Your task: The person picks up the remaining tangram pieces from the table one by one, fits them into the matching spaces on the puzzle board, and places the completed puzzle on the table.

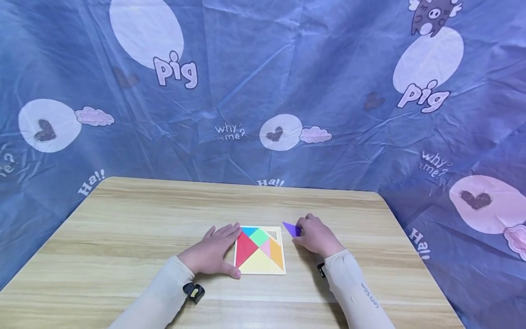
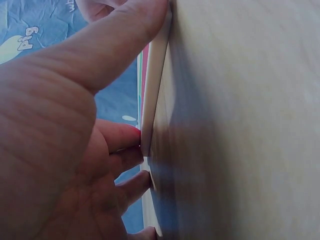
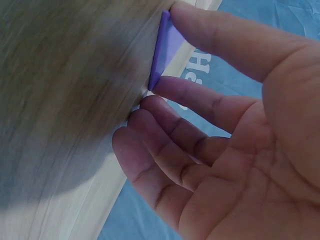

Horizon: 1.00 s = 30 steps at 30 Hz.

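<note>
A square tangram board [image 1: 263, 273] with a pale rim lies flat on the table. Inside it are a red triangle [image 1: 245, 249], a cream triangle [image 1: 261, 264], a blue piece [image 1: 249, 231], a green square [image 1: 259, 237], a pink piece [image 1: 266, 247] and an orange piece [image 1: 276, 253]. A gap shows at its upper right corner. My left hand [image 1: 213, 251] rests along the board's left side, thumb and index finger spread to its two corners. Just right of the board, my right hand [image 1: 318, 235] pinches a purple triangle [image 3: 167, 45] between thumb and index finger.
The wooden table [image 1: 164, 205] extends around the board on all sides. Behind it and at both sides hangs a blue printed cloth [image 1: 246, 91]. Dark wrist devices sit on the left wrist [image 1: 194, 292] and the right wrist [image 1: 322, 270].
</note>
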Motion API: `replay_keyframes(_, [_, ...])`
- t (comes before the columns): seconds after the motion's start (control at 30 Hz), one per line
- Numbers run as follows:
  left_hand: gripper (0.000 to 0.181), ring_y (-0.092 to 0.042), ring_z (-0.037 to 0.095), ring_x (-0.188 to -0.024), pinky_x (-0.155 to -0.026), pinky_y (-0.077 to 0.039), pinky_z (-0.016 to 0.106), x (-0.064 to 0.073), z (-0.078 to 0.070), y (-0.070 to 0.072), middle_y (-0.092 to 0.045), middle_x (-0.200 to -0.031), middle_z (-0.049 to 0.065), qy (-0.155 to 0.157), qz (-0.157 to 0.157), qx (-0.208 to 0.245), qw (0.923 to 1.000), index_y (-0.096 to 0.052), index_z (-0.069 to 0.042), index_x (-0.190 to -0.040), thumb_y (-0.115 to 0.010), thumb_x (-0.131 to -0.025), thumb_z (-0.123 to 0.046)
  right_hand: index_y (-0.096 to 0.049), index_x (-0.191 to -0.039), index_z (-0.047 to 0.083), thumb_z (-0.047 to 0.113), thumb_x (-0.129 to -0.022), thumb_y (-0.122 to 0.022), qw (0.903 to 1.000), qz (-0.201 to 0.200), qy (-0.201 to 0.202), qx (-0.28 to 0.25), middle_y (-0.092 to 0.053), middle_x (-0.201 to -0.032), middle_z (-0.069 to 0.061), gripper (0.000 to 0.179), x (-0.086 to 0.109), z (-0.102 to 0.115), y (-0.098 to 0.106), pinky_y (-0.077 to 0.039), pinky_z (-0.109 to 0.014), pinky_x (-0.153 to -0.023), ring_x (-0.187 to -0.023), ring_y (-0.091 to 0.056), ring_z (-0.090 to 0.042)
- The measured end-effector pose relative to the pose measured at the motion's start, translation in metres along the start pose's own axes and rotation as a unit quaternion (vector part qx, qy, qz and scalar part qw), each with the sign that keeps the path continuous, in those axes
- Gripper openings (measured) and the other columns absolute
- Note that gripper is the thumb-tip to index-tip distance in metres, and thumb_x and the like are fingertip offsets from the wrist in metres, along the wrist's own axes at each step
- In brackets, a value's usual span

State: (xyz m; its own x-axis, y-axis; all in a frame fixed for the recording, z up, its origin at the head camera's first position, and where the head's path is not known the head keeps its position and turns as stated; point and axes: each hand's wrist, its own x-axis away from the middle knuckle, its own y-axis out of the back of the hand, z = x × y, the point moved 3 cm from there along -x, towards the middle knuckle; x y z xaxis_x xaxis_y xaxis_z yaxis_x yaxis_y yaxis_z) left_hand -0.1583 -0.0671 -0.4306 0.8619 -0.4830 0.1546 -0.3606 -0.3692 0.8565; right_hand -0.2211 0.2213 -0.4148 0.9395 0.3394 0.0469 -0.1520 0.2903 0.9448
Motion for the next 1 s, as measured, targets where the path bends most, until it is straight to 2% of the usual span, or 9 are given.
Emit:
replay_keyframes(0.27, [0.120, -0.021, 0.033, -0.157, -0.126, -0.010, 0.063, 0.0011, -0.0019, -0.0018, -0.026, -0.170, 0.011, 0.003, 0.000, 0.002, 1.0000, -0.031, -0.003, -0.161, -0.087, -0.072, -0.061, -0.070, -0.097, 0.005, 0.015, -0.083, -0.085, 0.9999, 0.010, -0.004, -0.004, -0.055, -0.092, -0.007, 0.023, 0.0018, -0.0001, 0.0019, -0.052, -0.042, -0.075, -0.081, -0.052, -0.022])
replay_keyframes(0.53, [0.120, -0.022, 0.034, -0.157, -0.126, -0.011, 0.064, 0.0032, -0.0044, -0.0042, -0.026, -0.170, 0.012, 0.005, -0.002, 0.004, 1.0000, -0.032, -0.002, -0.161, -0.087, -0.072, -0.061, -0.067, -0.095, 0.005, 0.012, -0.081, -0.085, 0.9996, 0.027, -0.007, -0.003, -0.057, -0.091, -0.007, 0.023, 0.0040, -0.0024, 0.0033, -0.054, -0.045, -0.079, -0.082, -0.055, -0.023])
replay_keyframes(1.0, [0.122, -0.023, 0.034, -0.157, -0.125, -0.012, 0.065, 0.0032, -0.0076, -0.0042, -0.027, -0.169, 0.013, 0.003, -0.004, -0.002, 1.0000, -0.032, -0.001, -0.161, -0.087, -0.072, -0.063, -0.067, -0.105, 0.002, 0.015, -0.082, -0.085, 0.9994, 0.033, -0.010, -0.007, -0.060, -0.097, -0.009, 0.031, 0.0039, -0.0068, 0.0045, -0.055, -0.048, -0.083, -0.087, -0.058, -0.024])
